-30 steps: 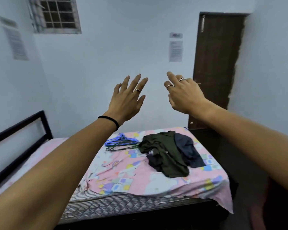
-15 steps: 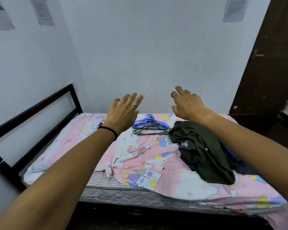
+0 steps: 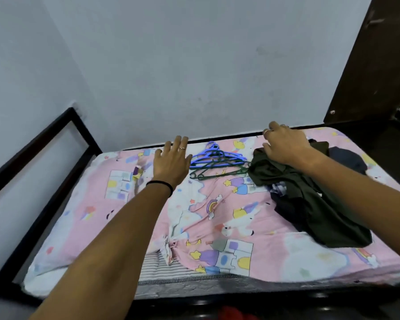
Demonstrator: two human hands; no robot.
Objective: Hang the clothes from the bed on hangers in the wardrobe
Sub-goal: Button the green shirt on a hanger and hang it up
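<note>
Dropped lower than half a second ago, both hands now down at bed level. Left hand [image 3: 171, 163] flat, fingers straight, holding nothing, just left of the hangers [image 3: 214, 161]. Right hand [image 3: 284, 144] over the far end of the dark green garment [image 3: 310, 197], just right of the hangers; whether gripping cloth, cannot tell. Clothes heaped on the pink sheet [image 3: 217, 215], dark pieces underneath, touching the green hanger.

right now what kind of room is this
Most likely a small, plain bedroom: a bed with a black metal frame against bare walls, a pink cartoon-print bedsheet, and clothes hangers beside a heap of dark clothes on it.
</note>
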